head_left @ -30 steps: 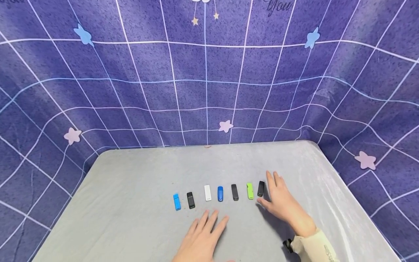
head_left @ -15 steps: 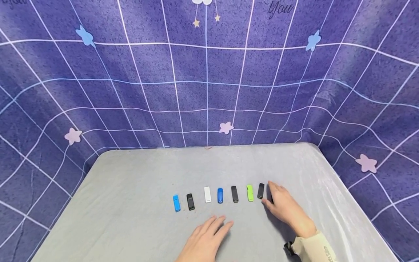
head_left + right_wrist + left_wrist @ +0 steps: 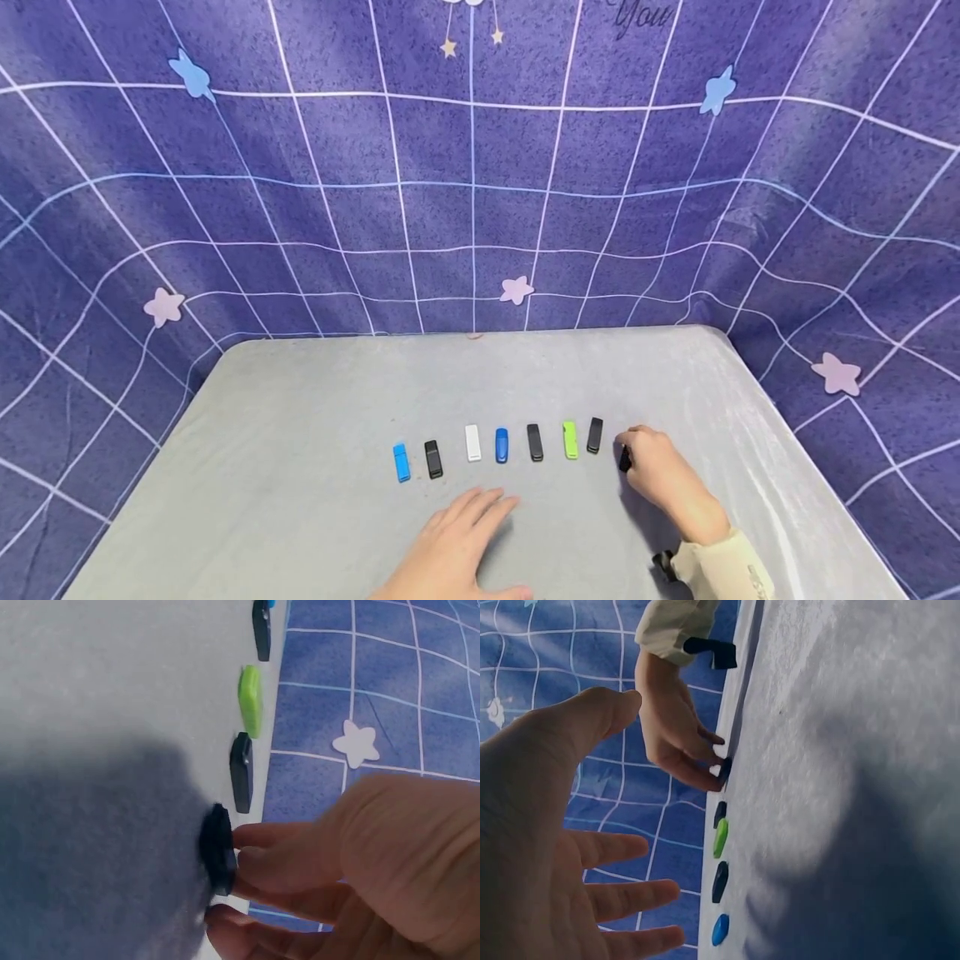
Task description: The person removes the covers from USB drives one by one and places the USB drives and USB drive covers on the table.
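Note:
In the head view my right hand [image 3: 663,477] is at the right end of a row of small sticks that look like USB flash drives. Its thumb and fingers pinch a black USB stick [image 3: 217,851], which touches or sits just over the cloth; I cannot tell which. To its left lie a black stick [image 3: 595,435], a lime green one [image 3: 570,439], another black one [image 3: 535,442], a blue one [image 3: 502,445] and a white one [image 3: 472,442]. My left hand [image 3: 453,542] hovers in front of the row, fingers spread, holding nothing.
Further left are one more black stick [image 3: 433,459] and a light blue one [image 3: 401,462]. All lie on a table with a pale grey cloth [image 3: 315,400]. Behind and at both sides hangs a purple curtain [image 3: 420,217] with grid lines and stars.
My right hand has drawn slightly right, away from the row's black stick, and its fingers have closed on another black stick. The left hand has shifted a little; the row looks unmoved.

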A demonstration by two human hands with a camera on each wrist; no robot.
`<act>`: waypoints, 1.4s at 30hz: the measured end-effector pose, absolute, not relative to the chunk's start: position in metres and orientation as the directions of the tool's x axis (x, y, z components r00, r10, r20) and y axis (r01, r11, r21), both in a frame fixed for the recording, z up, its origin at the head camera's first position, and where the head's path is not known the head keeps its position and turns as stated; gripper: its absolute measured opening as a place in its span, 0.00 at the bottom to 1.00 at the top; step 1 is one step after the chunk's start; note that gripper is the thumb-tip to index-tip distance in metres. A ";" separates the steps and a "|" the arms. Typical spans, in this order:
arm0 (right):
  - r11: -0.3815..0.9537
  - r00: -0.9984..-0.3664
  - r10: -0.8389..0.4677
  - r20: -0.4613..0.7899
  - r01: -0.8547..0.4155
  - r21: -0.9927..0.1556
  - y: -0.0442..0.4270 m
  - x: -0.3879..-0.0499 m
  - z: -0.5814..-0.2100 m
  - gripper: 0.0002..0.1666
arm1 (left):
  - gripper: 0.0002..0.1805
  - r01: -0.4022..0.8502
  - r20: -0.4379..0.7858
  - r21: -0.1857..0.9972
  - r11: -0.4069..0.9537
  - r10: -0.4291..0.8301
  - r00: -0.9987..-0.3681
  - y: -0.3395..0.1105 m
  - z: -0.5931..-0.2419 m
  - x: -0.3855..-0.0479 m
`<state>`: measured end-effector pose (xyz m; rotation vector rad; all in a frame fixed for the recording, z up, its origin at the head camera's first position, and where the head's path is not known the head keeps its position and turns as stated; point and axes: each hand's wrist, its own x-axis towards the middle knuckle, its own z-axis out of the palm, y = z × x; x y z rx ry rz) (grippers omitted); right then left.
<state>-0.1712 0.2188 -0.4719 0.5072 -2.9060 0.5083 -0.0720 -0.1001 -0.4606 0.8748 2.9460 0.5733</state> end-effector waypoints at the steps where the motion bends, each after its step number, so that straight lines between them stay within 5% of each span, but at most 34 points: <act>1: 0.884 -0.934 -0.305 0.185 -0.350 -0.309 0.220 -0.171 -0.471 0.16 | 0.49 0.534 0.110 0.344 0.772 0.531 -0.840 -0.102 -0.460 -0.073; 10: 0.869 -0.950 -0.292 0.112 -0.312 -0.383 0.232 -0.165 -0.460 0.13 | 0.46 0.569 0.222 0.332 0.752 0.524 -0.822 -0.111 -0.456 -0.079; 20: 0.863 -0.960 -0.278 0.017 -0.257 -0.436 0.238 -0.160 -0.451 0.09 | 0.45 0.511 0.138 0.397 0.762 0.501 -0.854 -0.121 -0.447 -0.085; 42: 0.787 -0.928 -0.355 0.115 -0.363 -0.500 0.194 -0.152 -0.423 0.08 | 0.42 0.519 0.255 0.311 0.796 0.457 -0.852 -0.132 -0.443 -0.091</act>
